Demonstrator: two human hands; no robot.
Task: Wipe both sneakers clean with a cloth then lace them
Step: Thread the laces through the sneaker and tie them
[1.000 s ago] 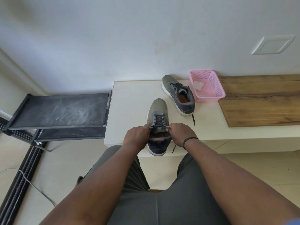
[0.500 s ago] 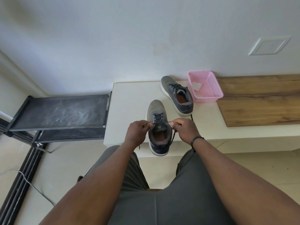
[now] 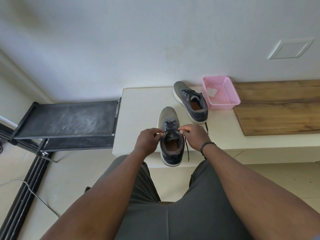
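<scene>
A grey sneaker (image 3: 168, 116) with a dark heel stands on the white bench, toe pointing away from me, heel at the front edge. My left hand (image 3: 148, 140) pinches one end of its black lace (image 3: 170, 129) at the left of the tongue. My right hand (image 3: 194, 135) pinches the other end at the right, and a loose tail hangs down past the shoe's right side. The second sneaker (image 3: 190, 101) lies further back, angled, its laces in place. A white cloth (image 3: 212, 92) lies in the pink basket (image 3: 230, 94).
The white bench (image 3: 138, 108) meets a wooden board (image 3: 280, 108) on the right. A black metal rack (image 3: 67, 120) stands to the left, lower than the bench. A grey cable (image 3: 34, 193) runs over the tiled floor. My legs in grey trousers fill the foreground.
My hands have moved apart from the shoe's opening, each drawing a lace end outward. The lace across the top eyelets is now taut between them.
</scene>
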